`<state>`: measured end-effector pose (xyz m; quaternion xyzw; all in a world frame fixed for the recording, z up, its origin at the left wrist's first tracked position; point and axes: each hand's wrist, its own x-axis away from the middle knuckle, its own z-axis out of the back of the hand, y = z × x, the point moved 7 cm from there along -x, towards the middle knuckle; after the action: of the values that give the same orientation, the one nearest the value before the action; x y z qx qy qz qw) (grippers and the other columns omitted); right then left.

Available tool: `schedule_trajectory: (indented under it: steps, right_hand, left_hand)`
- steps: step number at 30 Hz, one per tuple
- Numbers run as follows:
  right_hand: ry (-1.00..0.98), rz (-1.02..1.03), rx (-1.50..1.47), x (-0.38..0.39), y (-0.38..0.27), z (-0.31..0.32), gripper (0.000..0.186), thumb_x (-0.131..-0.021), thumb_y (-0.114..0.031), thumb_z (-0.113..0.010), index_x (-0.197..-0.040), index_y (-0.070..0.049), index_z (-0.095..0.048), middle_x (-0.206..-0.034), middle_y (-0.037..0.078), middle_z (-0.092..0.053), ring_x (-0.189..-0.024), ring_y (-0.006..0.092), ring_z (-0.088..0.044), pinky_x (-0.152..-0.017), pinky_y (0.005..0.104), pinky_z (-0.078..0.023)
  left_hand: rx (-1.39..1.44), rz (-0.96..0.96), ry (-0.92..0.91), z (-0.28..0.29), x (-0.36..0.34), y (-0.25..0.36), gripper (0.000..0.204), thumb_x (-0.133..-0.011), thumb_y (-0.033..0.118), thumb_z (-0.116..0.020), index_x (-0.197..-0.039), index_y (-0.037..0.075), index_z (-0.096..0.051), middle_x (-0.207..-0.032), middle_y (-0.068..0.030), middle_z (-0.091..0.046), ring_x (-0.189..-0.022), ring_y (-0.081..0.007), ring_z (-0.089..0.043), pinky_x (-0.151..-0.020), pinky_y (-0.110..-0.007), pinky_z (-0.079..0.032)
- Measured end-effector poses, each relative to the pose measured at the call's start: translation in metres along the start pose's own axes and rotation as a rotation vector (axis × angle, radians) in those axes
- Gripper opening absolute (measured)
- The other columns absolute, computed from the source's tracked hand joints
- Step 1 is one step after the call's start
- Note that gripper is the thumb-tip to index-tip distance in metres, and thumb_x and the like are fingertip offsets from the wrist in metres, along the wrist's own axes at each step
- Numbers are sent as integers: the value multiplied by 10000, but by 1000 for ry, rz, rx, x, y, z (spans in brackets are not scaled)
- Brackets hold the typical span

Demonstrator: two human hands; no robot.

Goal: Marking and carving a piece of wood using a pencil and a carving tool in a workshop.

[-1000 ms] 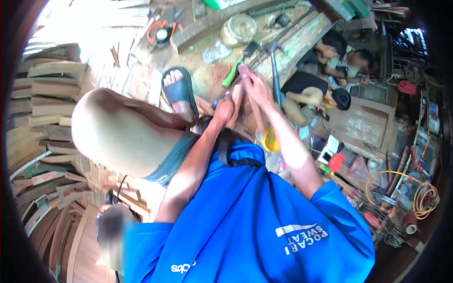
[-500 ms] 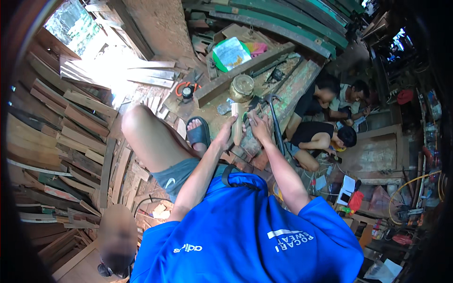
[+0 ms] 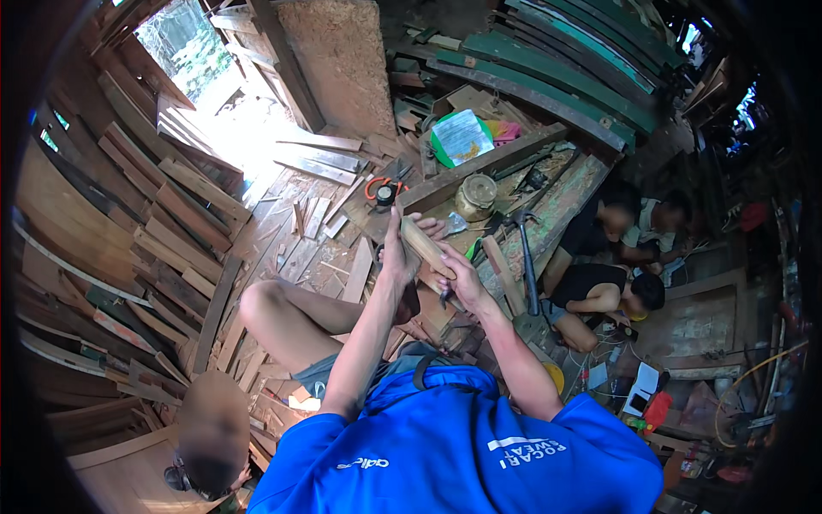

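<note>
My left hand [image 3: 396, 255] holds a pale, shaped wooden piece [image 3: 423, 243] near its upper end, its fingers reaching behind it. My right hand [image 3: 462, 281] grips the same piece at its lower end; a small dark object [image 3: 445, 296] shows just below, too unclear to name. Right of my hands lie a loose wood strip [image 3: 504, 277], a green-edged item [image 3: 473, 249] and a hammer [image 3: 527, 264] with a long dark handle. Above them are a lidded jar [image 3: 475, 195] and an orange-handled tool [image 3: 378, 190] on a worn bench [image 3: 552, 201].
Stacked planks [image 3: 163, 240] line the left. A bright doorway [image 3: 180, 56] is at upper left, green boards [image 3: 548, 86] at upper right. Co-workers [image 3: 591, 291] crouch at right beside cables and clutter; another person [image 3: 210, 437] is at lower left. Offcuts [image 3: 308, 218] litter the floor.
My view has shifted, showing more doorway and green boards. My hands have raised the wooden piece and tilted it diagonally, with my left hand now higher than my right.
</note>
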<state>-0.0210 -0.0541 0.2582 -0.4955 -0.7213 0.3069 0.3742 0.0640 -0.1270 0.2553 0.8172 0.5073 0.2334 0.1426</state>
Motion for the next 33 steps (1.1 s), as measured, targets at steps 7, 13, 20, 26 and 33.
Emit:
schedule_trajectory:
  steps: [7, 13, 20, 26, 33]
  right_hand:
    - [-27, -170, 74, -5, 40, -33, 309, -914, -297, -479, -1144, -93, -450, -681, -49, -374, -538, 32, -344, -498, 181, -318]
    - [-169, -410, -284, -6, 83, -48, 455, -879, -468, -431, -590, -121, -380, -449, -15, -256, -422, 123, -297, -455, 262, -296]
    - [333, -329, -243, -25, 113, -11, 256, -846, -393, -564, -868, -146, -498, -558, -32, -415, -509, 107, -441, -471, 227, -330]
    - [537, 9, -347, -21, 81, 39, 196, -840, -194, -551, -1008, -149, -461, -824, -14, -524, -618, 103, -503, -514, 229, -360]
    - [449, -62, -47, -12, 86, 51, 491, -816, -176, -551, -1293, -172, -433, -901, -27, -535, -652, 79, -467, -527, 201, -341]
  left_hand:
    - [-54, -83, 170, 36, 14, 37, 253, -871, 343, -472, -749, 130, -412, -570, -24, -419, -482, -151, -413, -528, -294, -380]
    - [16, -13, 140, 41, 35, 51, 371, -892, 419, -432, -712, 94, -427, -552, -45, -403, -486, -179, -404, -514, -292, -358]
    - [-26, 11, -16, 69, 16, 43, 323, -938, 340, -395, -748, 84, -448, -626, -59, -459, -595, -183, -474, -585, -310, -403]
    - [-269, 368, -59, 63, 38, 15, 399, -862, 221, -381, -1166, -22, -469, -1212, -179, -501, -1166, -257, -451, -1014, -371, -306]
    - [-13, 869, -195, 97, 59, -38, 450, -911, 311, -325, -1223, -5, -400, -972, -141, -531, -770, -232, -547, -697, -321, -454]
